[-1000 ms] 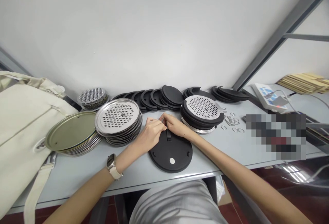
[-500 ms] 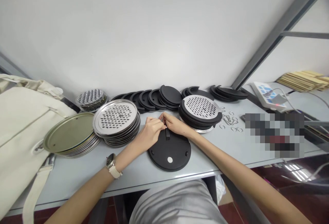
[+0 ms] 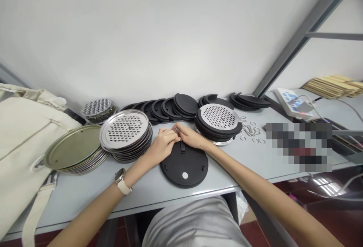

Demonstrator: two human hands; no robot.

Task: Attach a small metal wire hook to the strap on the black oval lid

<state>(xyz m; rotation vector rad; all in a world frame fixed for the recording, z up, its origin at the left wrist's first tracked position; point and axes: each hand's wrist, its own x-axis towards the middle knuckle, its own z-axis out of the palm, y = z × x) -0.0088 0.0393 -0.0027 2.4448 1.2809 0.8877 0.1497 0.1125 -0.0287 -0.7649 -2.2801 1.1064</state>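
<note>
A round black disc (image 3: 184,164) lies flat on the table in front of me, with a white dot near its front edge and a small dark peg on either side. A short black strap (image 3: 183,147) stands out at its far edge. Just beyond that strap, my left hand (image 3: 165,141) and my right hand (image 3: 190,136) meet with fingertips pinched together. A tiny shiny bit shows between them, but the fingers hide most of what they hold. To the right, several metal rings and clips (image 3: 251,130) lie loose.
Stacked metal discs with perforated tops (image 3: 124,128) and olive trays (image 3: 75,147) stand left, beside a cream bag (image 3: 25,145). Black notched rings (image 3: 154,111) lean along the wall. A stack of black pieces topped by a perforated plate (image 3: 219,116) is close to my right hand.
The whole view has shifted slightly, so things sit a little further left. Both hands stay pinched together at the disc's far edge, with hardly any other movement.
</note>
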